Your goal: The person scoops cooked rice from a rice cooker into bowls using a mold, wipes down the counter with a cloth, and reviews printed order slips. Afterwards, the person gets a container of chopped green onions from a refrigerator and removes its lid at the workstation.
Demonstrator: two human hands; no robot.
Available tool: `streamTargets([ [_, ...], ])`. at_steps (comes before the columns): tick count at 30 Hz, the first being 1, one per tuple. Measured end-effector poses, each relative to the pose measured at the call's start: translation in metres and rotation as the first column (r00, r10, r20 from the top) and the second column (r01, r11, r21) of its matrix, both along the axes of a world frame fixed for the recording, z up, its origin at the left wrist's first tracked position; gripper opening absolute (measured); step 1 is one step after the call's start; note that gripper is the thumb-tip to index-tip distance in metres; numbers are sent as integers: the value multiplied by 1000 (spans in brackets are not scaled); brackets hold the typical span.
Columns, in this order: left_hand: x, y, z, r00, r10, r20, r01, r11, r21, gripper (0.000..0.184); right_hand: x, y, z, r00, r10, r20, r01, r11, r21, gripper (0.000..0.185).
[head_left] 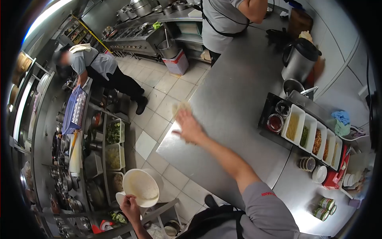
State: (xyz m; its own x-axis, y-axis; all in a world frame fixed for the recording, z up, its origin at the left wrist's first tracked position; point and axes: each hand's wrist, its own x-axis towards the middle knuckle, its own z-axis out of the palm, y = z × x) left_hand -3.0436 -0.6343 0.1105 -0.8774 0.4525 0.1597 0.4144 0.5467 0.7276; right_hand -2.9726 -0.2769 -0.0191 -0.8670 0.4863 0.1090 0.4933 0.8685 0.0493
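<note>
The left hand (130, 205) grasps a white bucket (160, 182) by its near side, at the near left beside the shelves (106, 159); some pale food (149, 191) lies inside it. The right hand (188, 126) reaches over the left corner of the steel counter (234, 103), with a pale, blurred thing (182, 108) at its fingertips; whether it grips that, I cannot tell. To the right, white tubs (290, 139) stand in a row, with cans (327, 204) nearer and a jug (297, 65) farther off.
</note>
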Motion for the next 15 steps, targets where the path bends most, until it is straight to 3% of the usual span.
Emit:
streamTargets([
  [2,-26,8,-5,998,-49,-39,51,996,68,13,-1,-55,-18,946,53,-320,-120,974,-192,83],
  [3,-31,18,1,999,-43,-14,43,997,57,12,5,-77,-14,961,92,-259,-152,964,-219,84],
  [4,-40,28,9,1000,-30,8,30,999,39,12,13,-91,-14,938,107,-330,-196,948,-252,83],
  [6,-74,35,4,989,-95,-115,92,995,-36,10,35,-104,-20,898,115,-424,-276,899,-340,81],
  [7,-89,38,1,993,-94,-64,93,995,-17,10,47,-106,-24,889,106,-445,-300,870,-391,80],
  [9,-118,46,-5,993,-118,-23,118,993,28,10,78,-107,5,944,-28,-328,-179,792,-584,78],
  [10,-137,49,-11,989,-146,-32,148,988,53,10,89,-105,7,961,-46,-272,-84,892,-445,75],
  [12,-178,52,-23,972,-223,78,209,965,157,11,108,-108,22,959,-275,-69,250,934,-256,67],
  [15,-236,57,-32,959,-275,71,269,959,84,10,132,-107,0,735,-678,-13,673,732,-111,62],
])
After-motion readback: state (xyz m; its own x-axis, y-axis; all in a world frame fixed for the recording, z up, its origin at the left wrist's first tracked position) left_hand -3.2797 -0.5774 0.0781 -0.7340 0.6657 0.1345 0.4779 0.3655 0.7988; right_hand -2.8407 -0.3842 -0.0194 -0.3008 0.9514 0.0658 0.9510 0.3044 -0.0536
